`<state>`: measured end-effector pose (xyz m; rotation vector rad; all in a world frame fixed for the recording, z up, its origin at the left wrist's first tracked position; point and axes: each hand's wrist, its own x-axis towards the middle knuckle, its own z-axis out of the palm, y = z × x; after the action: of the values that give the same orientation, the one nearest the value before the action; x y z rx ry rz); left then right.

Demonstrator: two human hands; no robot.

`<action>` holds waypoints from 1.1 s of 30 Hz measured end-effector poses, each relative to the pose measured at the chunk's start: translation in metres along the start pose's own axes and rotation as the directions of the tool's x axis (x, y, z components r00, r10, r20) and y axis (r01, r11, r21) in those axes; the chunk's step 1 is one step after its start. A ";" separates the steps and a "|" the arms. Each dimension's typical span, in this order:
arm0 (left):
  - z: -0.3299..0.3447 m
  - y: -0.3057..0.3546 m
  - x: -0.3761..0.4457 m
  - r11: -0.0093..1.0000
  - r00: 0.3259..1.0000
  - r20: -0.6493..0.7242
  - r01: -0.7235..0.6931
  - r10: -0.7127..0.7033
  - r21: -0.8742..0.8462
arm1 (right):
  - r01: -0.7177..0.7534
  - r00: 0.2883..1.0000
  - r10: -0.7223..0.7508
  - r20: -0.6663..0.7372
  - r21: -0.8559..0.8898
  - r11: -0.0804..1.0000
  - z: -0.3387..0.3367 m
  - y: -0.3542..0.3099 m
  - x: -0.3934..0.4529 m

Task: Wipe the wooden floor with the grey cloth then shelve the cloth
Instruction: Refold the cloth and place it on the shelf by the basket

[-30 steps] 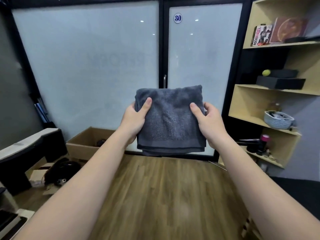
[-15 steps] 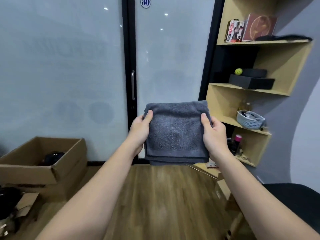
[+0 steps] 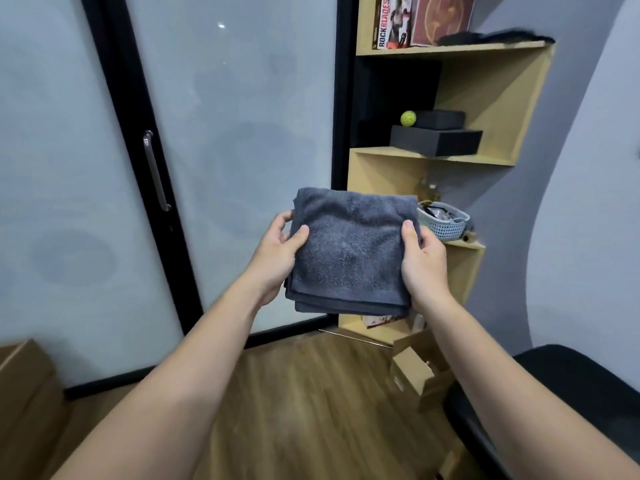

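Note:
A folded grey cloth (image 3: pixel 353 251) is held up flat in front of me, at mid-frame. My left hand (image 3: pixel 277 252) grips its left edge with the thumb on top. Its right edge is pinched by my right hand (image 3: pixel 420 261), thumb on top as well. The cloth hangs in the air just left of the wooden shelf unit (image 3: pixel 498 98) and overlaps its lower shelves. The wooden floor (image 3: pixel 311 410) lies below my forearms.
The shelves carry books (image 3: pixel 394 20), a black box (image 3: pixel 434 142) with a yellow-green ball (image 3: pixel 408 118), and a white basket (image 3: pixel 443 221). A frosted glass door with a handle (image 3: pixel 156 171) is on the left. Cardboard boxes (image 3: pixel 419 375) and a black seat (image 3: pixel 568 386) sit on the floor at right; another box (image 3: pixel 24 393) at lower left.
My view has swung to the right and closer to the shelf unit. Both hands still hold the cloth, which now sits lower and nearer the shelves.

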<state>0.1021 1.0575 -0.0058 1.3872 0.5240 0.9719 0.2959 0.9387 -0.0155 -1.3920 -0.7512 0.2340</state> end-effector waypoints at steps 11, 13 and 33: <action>0.042 -0.064 0.214 0.992 0.999 -0.035 0.009 -0.005 0.125 | 0.076 0.996 -0.074 0.049 -0.041 0.996 0.024 0.086 0.208; 0.052 -0.072 0.252 0.982 0.998 -0.047 -0.026 0.036 0.187 | 0.085 0.995 -0.082 0.050 -0.060 0.995 0.025 0.093 0.247; 0.031 -0.172 0.565 0.962 0.999 0.020 -0.042 0.038 0.271 | 0.027 0.998 -0.024 0.053 -0.058 0.998 0.126 0.205 0.497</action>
<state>0.4738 1.5164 -0.0383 1.6541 0.6378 0.9467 0.6497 1.3618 -0.0405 -1.4360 -0.8246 0.2309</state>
